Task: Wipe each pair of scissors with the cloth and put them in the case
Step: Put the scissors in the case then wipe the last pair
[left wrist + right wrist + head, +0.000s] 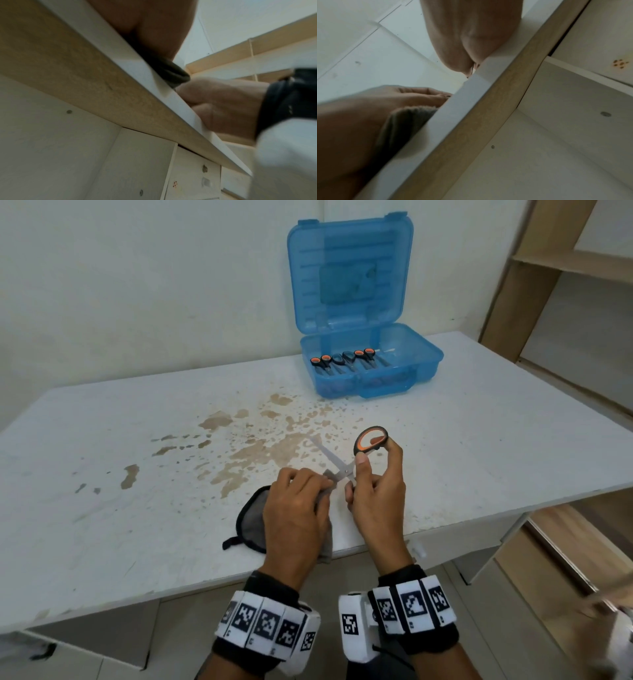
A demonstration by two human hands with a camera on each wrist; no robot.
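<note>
My right hand (373, 491) holds a pair of scissors (346, 463) with black and orange handles, opened wide, above the table's near edge; one finger goes through the orange loop. My left hand (298, 508) grips a grey cloth (255, 520) with a dark hem and pinches it round the lower blade. The other blade points up and to the left. An open blue case (373, 371) stands at the back of the table with three pairs of scissors (346, 359) lying in its base. Both wrist views show only the table edge from below, the cloth (402, 127) and the heels of the hands.
The white table (137, 474) has brown stains across its middle. A wooden shelf unit (582, 285) stands to the right. The case lid leans against the back wall. Part of the cloth hangs over the table's front edge.
</note>
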